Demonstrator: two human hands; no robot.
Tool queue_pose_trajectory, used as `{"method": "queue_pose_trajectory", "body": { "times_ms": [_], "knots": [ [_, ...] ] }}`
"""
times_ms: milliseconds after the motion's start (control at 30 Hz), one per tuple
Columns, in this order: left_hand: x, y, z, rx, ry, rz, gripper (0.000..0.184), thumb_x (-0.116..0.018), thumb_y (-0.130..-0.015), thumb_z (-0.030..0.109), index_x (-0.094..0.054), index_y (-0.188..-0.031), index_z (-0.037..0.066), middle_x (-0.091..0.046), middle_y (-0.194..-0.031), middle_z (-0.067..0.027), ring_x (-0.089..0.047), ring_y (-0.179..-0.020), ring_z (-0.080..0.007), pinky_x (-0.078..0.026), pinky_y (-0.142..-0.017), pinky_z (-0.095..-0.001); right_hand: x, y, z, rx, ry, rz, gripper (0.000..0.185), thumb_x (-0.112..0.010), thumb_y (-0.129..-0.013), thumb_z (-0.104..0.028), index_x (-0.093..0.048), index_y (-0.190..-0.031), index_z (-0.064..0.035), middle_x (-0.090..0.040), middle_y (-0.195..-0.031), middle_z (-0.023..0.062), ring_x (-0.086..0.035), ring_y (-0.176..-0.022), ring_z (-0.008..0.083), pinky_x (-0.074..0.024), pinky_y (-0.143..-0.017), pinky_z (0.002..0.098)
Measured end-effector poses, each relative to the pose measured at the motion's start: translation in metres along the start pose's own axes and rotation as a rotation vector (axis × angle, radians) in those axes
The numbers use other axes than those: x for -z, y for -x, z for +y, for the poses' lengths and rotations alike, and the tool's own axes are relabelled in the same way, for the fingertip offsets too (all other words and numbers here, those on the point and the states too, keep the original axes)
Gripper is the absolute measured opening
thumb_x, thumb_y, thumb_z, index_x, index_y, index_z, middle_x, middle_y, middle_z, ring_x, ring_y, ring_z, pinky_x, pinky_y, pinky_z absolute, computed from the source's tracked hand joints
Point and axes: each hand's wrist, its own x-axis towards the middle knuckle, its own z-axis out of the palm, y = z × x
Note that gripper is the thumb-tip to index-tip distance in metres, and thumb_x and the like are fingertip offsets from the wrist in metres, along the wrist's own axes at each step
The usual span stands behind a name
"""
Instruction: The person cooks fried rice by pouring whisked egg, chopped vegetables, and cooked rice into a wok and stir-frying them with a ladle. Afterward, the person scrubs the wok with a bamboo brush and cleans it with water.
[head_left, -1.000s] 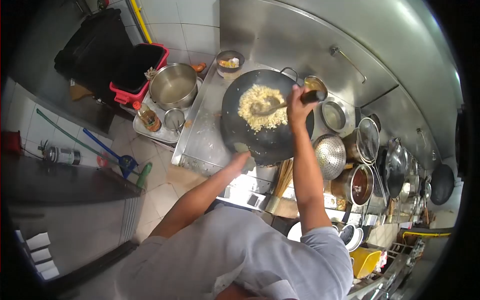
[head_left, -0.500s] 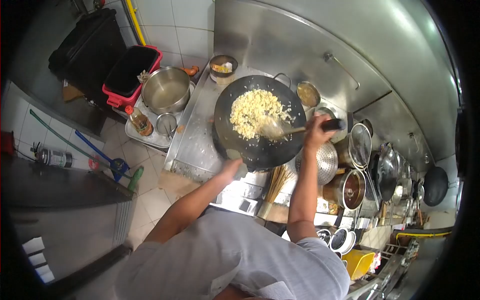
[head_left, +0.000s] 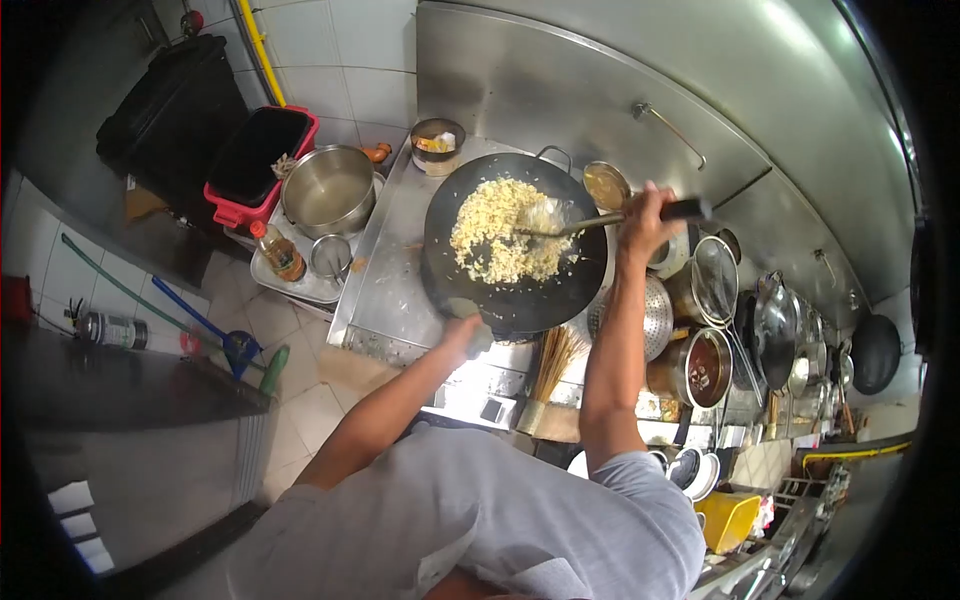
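Note:
A large black wok (head_left: 515,308) sits on the steel stove with yellow-and-white food that looks like egg fried rice (head_left: 490,215) in it. My left hand (head_left: 462,332) is closed on a folded greyish cloth (head_left: 479,343) against the wok's near edge; whatever handle lies under it is hidden. My right hand (head_left: 648,222) is wrapped round the handle of a long wok spatula (head_left: 592,222), whose black end sticks out beyond the fist. The spatula's head is in the food, blurred and partly covered. Loose grains stick to the wok's inner wall.
Left of the stove stand a big steel pot (head_left: 329,190), a sauce bottle (head_left: 278,252) and a small steel cup (head_left: 330,257). A bowl (head_left: 437,140) stands behind the wok. To the right are a perforated strainer (head_left: 655,318), a pot of dark sauce (head_left: 705,370) and a bamboo brush (head_left: 556,362).
My right hand has moved up and slightly right with the spatula, whose head has shifted toward the wok's far side. The food is spread differently. My left hand stays at the near edge.

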Motion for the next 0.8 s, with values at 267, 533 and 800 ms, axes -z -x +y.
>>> {"method": "queue_pose_trajectory", "body": {
  "times_ms": [267, 533, 800],
  "knots": [
    [-0.010, 0.022, 0.009, -0.034, 0.024, -0.016, 0.019, -0.060, -0.084, 0.022, -0.060, -0.094, 0.006, -0.061, -0.077, -0.0078, -0.063, -0.064, -0.0205, -0.048, -0.045, -0.0369, -0.002, 0.023, -0.005, -0.306, 0.003, -0.019, 0.023, -0.059, -0.089, -0.007, -0.041, -0.076, -0.0126, -0.041, -0.056, 0.0002, -0.038, -0.044, 0.0104, -0.0320, -0.042, 0.0278],
    [-0.037, 0.149, 0.032, 0.135, -0.031, -0.009, 0.022, -0.053, -0.091, 0.026, -0.057, -0.109, 0.013, -0.061, -0.095, -0.0063, -0.058, -0.086, -0.0222, -0.045, -0.072, -0.0475, -0.056, 0.063, -0.067, -0.315, -0.004, 0.036, 0.024, -0.062, -0.089, -0.008, -0.045, -0.072, -0.0079, -0.048, -0.057, -0.0008, -0.043, -0.044, 0.0091, -0.0345, -0.041, 0.0260],
    [-0.004, 0.096, -0.031, 0.038, 0.012, -0.058, 0.018, -0.055, -0.088, 0.026, -0.057, -0.100, 0.012, -0.062, -0.084, -0.0056, -0.060, -0.073, -0.0195, -0.048, -0.054, -0.0384, -0.035, 0.070, -0.035, 0.025, 0.221, 0.108, 0.018, -0.060, -0.090, -0.004, -0.058, -0.072, -0.0046, -0.053, -0.061, -0.0046, -0.045, -0.051, 0.0029, -0.0319, -0.046, 0.0208]
  ]
}}
